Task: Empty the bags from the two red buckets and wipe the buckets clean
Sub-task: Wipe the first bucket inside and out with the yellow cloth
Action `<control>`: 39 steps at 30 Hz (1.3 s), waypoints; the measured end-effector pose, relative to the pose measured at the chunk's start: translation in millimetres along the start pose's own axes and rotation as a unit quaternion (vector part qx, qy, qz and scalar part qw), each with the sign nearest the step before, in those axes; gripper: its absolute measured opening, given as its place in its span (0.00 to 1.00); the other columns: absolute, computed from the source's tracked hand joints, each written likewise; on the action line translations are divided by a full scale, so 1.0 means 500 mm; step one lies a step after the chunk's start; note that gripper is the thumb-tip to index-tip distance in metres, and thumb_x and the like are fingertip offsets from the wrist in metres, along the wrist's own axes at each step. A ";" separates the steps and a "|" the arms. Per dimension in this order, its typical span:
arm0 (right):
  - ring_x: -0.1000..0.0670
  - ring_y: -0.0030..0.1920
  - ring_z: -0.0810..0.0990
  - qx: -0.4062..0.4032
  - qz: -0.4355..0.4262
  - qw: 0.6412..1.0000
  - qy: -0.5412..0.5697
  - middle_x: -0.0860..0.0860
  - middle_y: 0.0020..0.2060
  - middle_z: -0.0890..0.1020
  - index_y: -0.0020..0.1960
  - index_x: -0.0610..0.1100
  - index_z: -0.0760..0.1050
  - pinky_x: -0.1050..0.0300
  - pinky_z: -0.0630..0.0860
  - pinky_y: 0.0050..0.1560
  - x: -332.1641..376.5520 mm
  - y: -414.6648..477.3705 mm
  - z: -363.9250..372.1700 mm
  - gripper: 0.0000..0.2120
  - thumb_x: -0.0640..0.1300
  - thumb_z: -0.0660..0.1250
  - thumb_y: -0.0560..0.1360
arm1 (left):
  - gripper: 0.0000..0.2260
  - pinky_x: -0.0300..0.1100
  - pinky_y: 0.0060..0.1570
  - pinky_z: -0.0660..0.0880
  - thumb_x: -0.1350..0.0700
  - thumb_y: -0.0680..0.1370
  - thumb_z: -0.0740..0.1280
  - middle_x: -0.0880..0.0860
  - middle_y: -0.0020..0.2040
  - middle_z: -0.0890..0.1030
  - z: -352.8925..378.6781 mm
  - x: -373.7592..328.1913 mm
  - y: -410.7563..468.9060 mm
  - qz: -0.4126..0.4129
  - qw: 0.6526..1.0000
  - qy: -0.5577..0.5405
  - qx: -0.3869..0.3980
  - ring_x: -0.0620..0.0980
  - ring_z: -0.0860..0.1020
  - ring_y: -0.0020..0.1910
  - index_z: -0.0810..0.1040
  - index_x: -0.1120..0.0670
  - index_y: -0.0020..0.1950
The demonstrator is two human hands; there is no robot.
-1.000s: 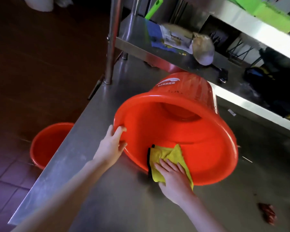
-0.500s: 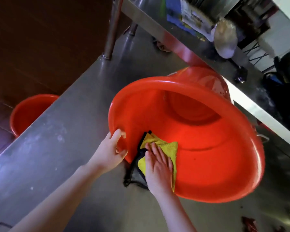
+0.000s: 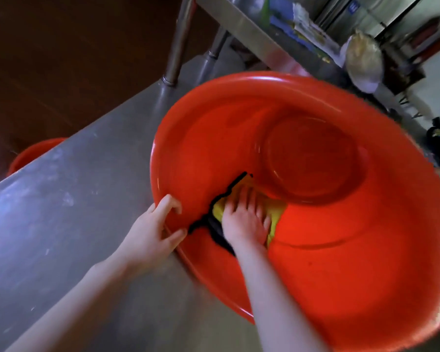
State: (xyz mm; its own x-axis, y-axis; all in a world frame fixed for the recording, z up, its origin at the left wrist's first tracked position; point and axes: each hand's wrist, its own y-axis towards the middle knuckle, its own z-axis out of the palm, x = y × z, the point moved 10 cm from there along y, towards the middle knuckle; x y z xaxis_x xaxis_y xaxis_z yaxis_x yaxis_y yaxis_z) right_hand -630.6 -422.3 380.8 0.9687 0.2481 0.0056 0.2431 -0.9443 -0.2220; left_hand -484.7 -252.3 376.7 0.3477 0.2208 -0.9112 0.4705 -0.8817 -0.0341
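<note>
plainly, the red bucket point(image 3: 328, 262) lies tipped on its side on the steel surface point(image 3: 74, 199), mouth toward the camera. it is judged light, stiff and smooth, apt to roll or skid (a round wall on bare metal), so the rolled rim is where it is best held. that rim is gripped by the left hand point(image 3: 150, 229), fingers point(image 3: 173, 236) curled round it. the yellow cloth point(image 3: 277, 214) is pressed to the inner wall by the right hand point(image 3: 244, 219), fingers straight. the second red bucket point(image 3: 33, 153), on the floor, is mostly hidden by the surface edge. the far rim is blurred, and remaining dirt cannot be made out.
</note>
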 end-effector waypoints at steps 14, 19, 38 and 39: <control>0.56 0.77 0.43 0.000 -0.116 0.993 0.006 0.59 0.78 0.42 0.77 0.57 0.39 0.48 0.46 0.76 0.089 -0.198 0.036 0.29 0.61 0.45 0.80 | 0.22 0.27 0.39 0.68 0.58 0.72 0.72 0.38 0.46 0.70 0.019 -0.004 -0.013 0.070 0.993 0.020 0.098 0.38 0.75 0.43 0.62 0.41 0.54; 0.53 0.78 0.45 0.000 -0.050 0.999 0.015 0.56 0.78 0.44 0.78 0.54 0.41 0.45 0.47 0.76 0.050 -0.068 0.030 0.29 0.59 0.46 0.81 | 0.17 0.27 0.41 0.69 0.47 0.74 0.71 0.41 0.49 0.73 0.018 0.008 -0.005 0.048 0.993 0.013 0.109 0.34 0.74 0.45 0.62 0.37 0.51; 0.53 0.77 0.43 -0.018 -0.118 0.993 0.009 0.57 0.78 0.44 0.78 0.57 0.40 0.42 0.44 0.76 0.076 -0.127 0.022 0.30 0.61 0.46 0.80 | 0.22 0.43 0.58 0.71 0.44 0.71 0.70 0.45 0.62 0.62 -0.074 -0.043 0.020 0.065 0.997 0.039 0.022 0.48 0.70 0.61 0.68 0.36 0.63; 0.53 0.77 0.43 -0.018 -0.129 0.991 0.006 0.57 0.78 0.44 0.78 0.57 0.40 0.41 0.43 0.76 0.074 -0.129 0.024 0.30 0.62 0.45 0.80 | 0.24 0.43 0.58 0.71 0.46 0.73 0.68 0.49 0.64 0.61 -0.113 -0.078 0.034 0.110 0.990 0.074 -0.043 0.50 0.68 0.63 0.68 0.40 0.67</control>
State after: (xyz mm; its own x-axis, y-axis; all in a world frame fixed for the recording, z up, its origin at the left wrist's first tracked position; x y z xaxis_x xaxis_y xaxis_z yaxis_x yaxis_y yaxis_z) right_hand -611.0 -349.6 383.8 0.8742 0.4805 0.0703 0.4850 -0.8563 -0.1775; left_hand -444.1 -252.4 434.7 0.5626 0.0915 -0.8217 0.4353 -0.8777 0.2003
